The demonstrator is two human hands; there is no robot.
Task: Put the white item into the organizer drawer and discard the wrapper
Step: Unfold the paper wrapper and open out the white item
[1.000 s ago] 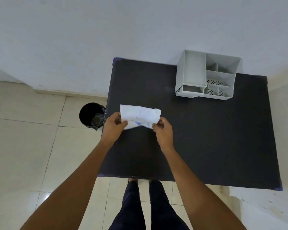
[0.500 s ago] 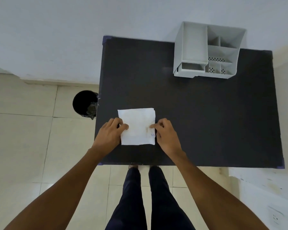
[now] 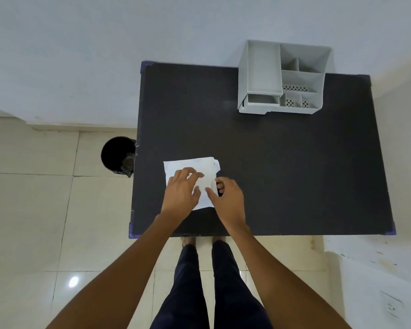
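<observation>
The white packet [image 3: 190, 167] now lies flat on the black table [image 3: 294, 174], no longer lifted between both hands. The left hand [image 3: 182, 191] presses on it with fingers spread; the right hand [image 3: 228, 198] pinches its right edge, apparently starting to open the wrapper. The organizer drawer [image 3: 262, 100] sits well beyond the hands, to the right, and the black bin [image 3: 115, 154] stands on the floor to their left.

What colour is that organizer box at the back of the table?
Light grey all over; the organizer shows plainly in the head view.
</observation>
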